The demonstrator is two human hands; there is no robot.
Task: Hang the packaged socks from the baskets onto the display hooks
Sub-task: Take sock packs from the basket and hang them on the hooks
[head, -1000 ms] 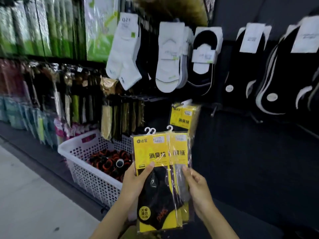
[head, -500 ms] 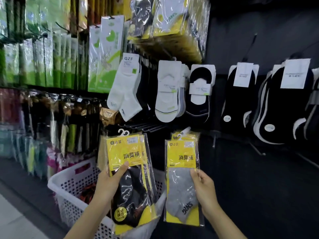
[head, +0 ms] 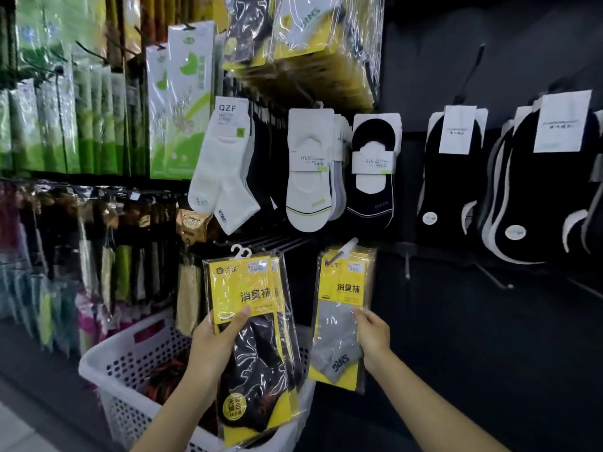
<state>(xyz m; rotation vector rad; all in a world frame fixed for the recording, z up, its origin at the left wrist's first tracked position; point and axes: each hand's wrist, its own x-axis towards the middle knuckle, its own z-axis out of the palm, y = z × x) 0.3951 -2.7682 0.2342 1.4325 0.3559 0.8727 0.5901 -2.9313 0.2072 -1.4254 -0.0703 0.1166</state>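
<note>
My left hand (head: 213,345) grips a small stack of yellow packs of black socks (head: 253,340), held upright with their white hangers at the top. My right hand (head: 372,334) holds a yellow pack of grey socks (head: 342,318) by its right edge. That pack's top is at a display hook (head: 347,247) where more yellow packs hang behind it. Below my left hand stands a white perforated basket (head: 130,357) with dark and orange sock bundles inside.
White and black socks hang in the row above, green packs at upper left, dark packs at left. Bare metal hooks (head: 492,277) stick out of the dark panel at right, below large black socks. More yellow packs hang overhead.
The two hands have parted: my right hand carried the grey pack to the right and up to the hook, while my left hand kept the black packs. The view tilted upward.
</note>
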